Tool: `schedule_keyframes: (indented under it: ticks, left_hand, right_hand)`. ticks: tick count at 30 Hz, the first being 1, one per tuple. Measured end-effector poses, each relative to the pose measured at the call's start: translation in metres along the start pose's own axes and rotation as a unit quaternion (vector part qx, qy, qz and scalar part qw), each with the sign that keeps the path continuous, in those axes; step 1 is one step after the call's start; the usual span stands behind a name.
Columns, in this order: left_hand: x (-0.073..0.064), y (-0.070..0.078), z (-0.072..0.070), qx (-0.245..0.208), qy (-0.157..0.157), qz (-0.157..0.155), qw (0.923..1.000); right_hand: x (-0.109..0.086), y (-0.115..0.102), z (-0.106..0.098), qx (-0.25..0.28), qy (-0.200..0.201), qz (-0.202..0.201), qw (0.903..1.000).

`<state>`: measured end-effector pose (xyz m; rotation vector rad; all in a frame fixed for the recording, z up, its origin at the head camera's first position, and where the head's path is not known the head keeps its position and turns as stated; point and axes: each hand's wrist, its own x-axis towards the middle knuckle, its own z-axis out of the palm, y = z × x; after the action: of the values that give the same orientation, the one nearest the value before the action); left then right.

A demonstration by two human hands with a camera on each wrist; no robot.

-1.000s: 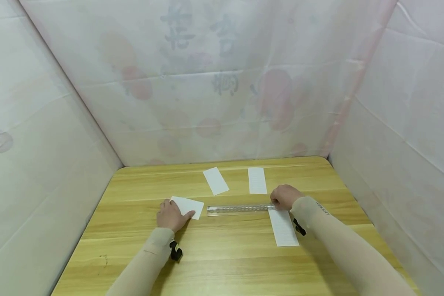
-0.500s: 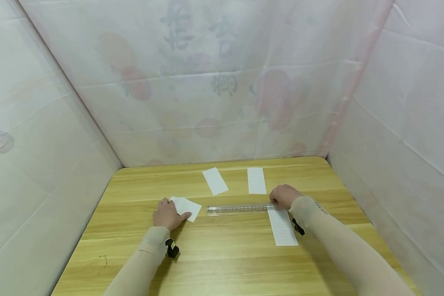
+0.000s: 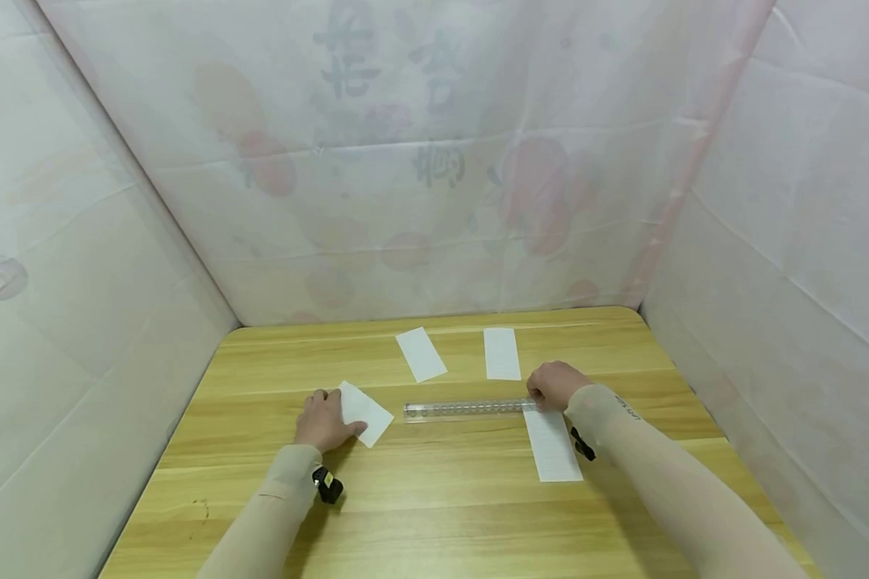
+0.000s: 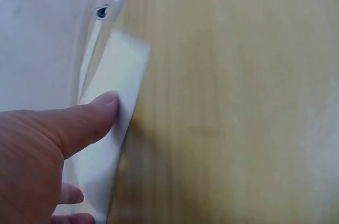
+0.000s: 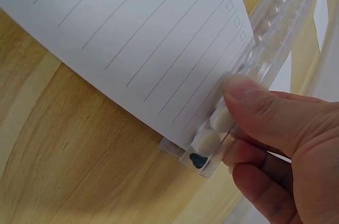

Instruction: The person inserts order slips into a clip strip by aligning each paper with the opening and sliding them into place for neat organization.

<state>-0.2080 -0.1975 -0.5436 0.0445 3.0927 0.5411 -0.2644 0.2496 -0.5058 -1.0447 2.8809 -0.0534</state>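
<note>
My left hand (image 3: 323, 420) holds a plain white paper slip (image 3: 365, 414) at its left side. In the left wrist view the thumb lies across the slip (image 4: 119, 65), with fingertips at its lower edge. Flat across the middle of the table lies a long clear plastic strip (image 3: 467, 408). My right hand (image 3: 556, 384) pinches the strip's right end between thumb and fingers. Round white shapes and a dark mark show in that end of the strip (image 5: 206, 142). A lined paper slip (image 3: 553, 450) with small checkboxes reaches toward me from beneath the right hand, its side along the strip.
Two more white slips lie toward the back, a tilted one (image 3: 422, 355) and a straighter one (image 3: 503, 354). The wooden table (image 3: 434, 523) is walled by pale printed cloth (image 3: 434, 201) behind and on both sides.
My left hand has shifted slightly left and turned its slip clockwise, so that the slip now slants down to the right. The right hand and the strip stay in place.
</note>
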Motion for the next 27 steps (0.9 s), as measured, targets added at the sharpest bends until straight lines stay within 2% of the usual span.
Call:
schedule_keyframes:
  ticks: [3,8,16,27]
  left_hand:
    - [-0.001,0.000,-0.005,-0.009,0.002,-0.009,0.9999]
    - [-0.009,0.006,-0.011,0.000,0.018,-0.054,0.9984]
    - [-0.017,0.018,-0.004,0.023,0.037,-0.099,0.9941]
    - [-0.018,0.016,0.005,0.023,0.040,-0.091,0.9948]
  right_hand:
    - [0.000,0.000,0.000,-0.001,-0.006,0.006,1.0000]
    - [0.001,0.001,0.001,0.001,-0.009,0.008,0.9999]
    - [0.002,0.002,0.004,0.001,0.003,0.001,1.0000]
    - [0.001,0.003,0.003,0.008,-0.001,0.004,1.0000]
